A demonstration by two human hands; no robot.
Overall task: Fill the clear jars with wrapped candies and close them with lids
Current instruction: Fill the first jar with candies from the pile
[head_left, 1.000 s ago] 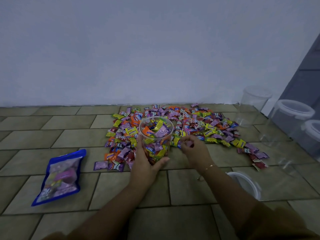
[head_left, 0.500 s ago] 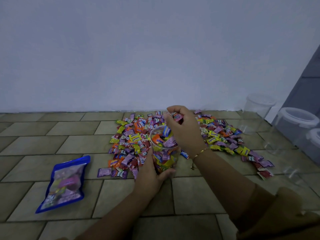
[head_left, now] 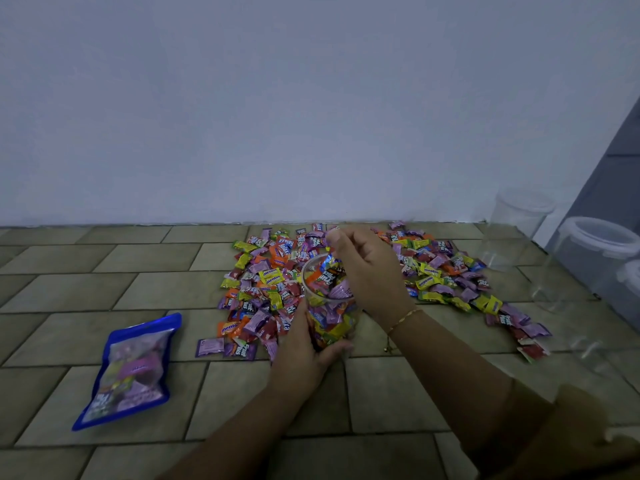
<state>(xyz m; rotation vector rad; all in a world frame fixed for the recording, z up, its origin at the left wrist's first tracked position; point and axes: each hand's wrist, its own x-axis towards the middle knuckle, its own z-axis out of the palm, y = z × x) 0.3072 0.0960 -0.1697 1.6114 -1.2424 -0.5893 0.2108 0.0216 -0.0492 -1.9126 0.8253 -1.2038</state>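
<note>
A clear jar (head_left: 329, 306) stands on the tiled floor, nearly full of wrapped candies, with no lid on it. My left hand (head_left: 304, 351) grips its lower side. My right hand (head_left: 363, 268) hovers over the jar's mouth, fingers curled; a purple wrapper shows at the fingertips. A wide spread of loose wrapped candies (head_left: 436, 275) covers the floor behind and beside the jar.
A blue candy bag (head_left: 133, 370) lies on the floor at the left. Three lidded clear jars stand at the right: one by the wall (head_left: 512, 230), two nearer (head_left: 595, 261), (head_left: 630, 282). The wall runs just behind the candies.
My right hand rose from the floor beside the jar with candy and now sits over the jar's mouth. My left hand kept its hold on the jar.
</note>
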